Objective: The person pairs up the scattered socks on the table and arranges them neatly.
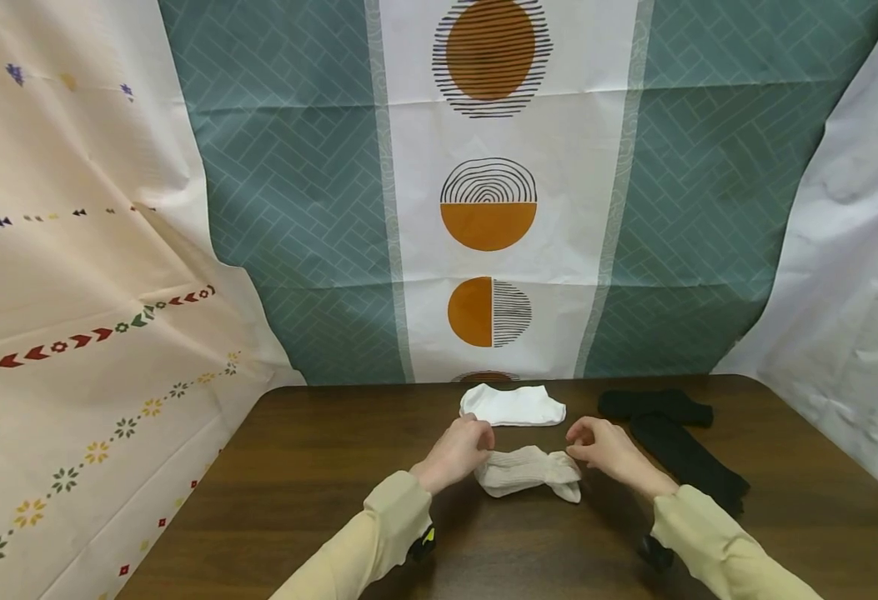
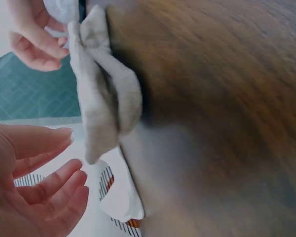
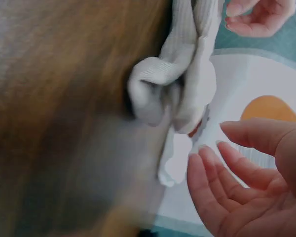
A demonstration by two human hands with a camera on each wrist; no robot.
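A cream ribbed pair of socks [image 1: 526, 468] lies crumpled on the table in the head view, its right end bunched up. In the left wrist view the socks [image 2: 101, 94] show two layers with a gap between them. At their left end is my left hand [image 1: 459, 450], thumb and fingers apart and nothing held, as the left wrist view of that hand [image 2: 39, 182] shows. Beside the bunched end [image 3: 155, 91] my right hand [image 1: 605, 450] hovers with loosely bent fingers. The right wrist view shows that hand [image 3: 251, 177] holding nothing, apart from the fabric.
Just behind the cream pair lie white socks [image 1: 512, 406]. Off to the right are black socks [image 1: 689, 458], one laid across the back and one slanting toward the front. The brown wooden table [image 1: 296, 492] ends at a hanging patterned cloth [image 1: 303, 208].
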